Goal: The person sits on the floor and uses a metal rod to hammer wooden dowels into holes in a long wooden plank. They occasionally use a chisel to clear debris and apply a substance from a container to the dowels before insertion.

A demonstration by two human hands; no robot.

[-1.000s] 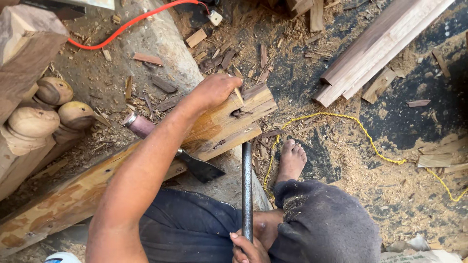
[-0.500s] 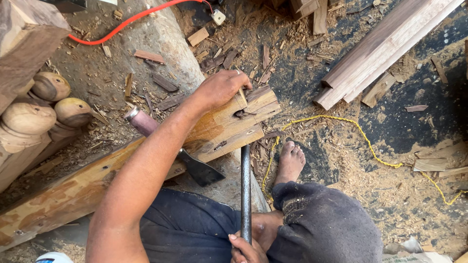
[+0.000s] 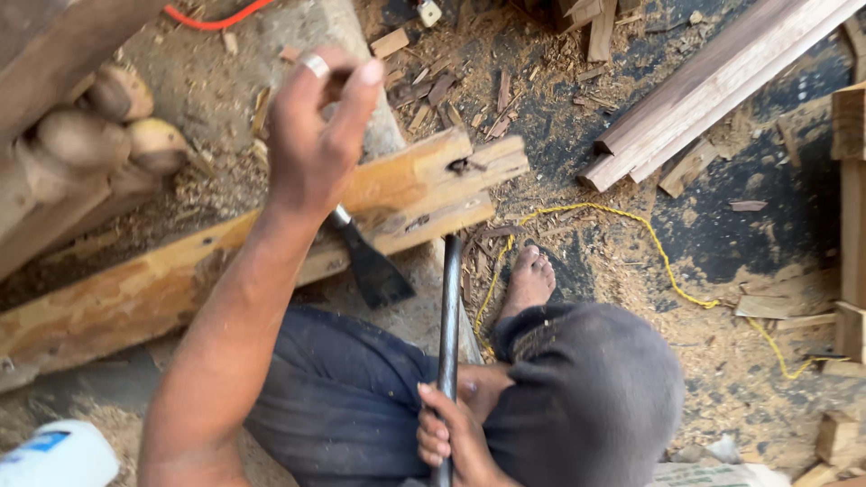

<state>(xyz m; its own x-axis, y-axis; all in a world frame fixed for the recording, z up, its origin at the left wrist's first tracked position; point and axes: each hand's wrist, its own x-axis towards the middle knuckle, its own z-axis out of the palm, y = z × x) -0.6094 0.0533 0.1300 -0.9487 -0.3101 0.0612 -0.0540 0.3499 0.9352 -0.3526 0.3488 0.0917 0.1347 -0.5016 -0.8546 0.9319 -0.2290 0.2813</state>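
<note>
My left hand (image 3: pixel 316 135) is raised above a long rough wooden beam (image 3: pixel 135 293). It wears a ring and its thumb and fingers are pinched together; I cannot make out anything between them. Just below it a dark-bladed hatchet-like tool (image 3: pixel 372 269) lies across the beam, its handle hidden behind the hand. My right hand (image 3: pixel 451 442), low between my knees, grips a dark metal bar (image 3: pixel 449 316). The bar's upper end reaches the notched, split end of the beam (image 3: pixel 451 171).
My bare foot (image 3: pixel 528 281) rests on sawdust beside a yellow cord (image 3: pixel 667 271). Long planks (image 3: pixel 713 90) lie at the upper right and wood blocks (image 3: pixel 848 225) at the right edge. Rounded carved wood pieces (image 3: pixel 135 135) sit at the left, an orange cable (image 3: pixel 212 20) at the top, a white bottle (image 3: pixel 59 455) at the bottom left.
My left hand has lifted off the beam's end and risen toward the camera, with its fingers pinched. The view has shifted closer. My right hand still holds the bar.
</note>
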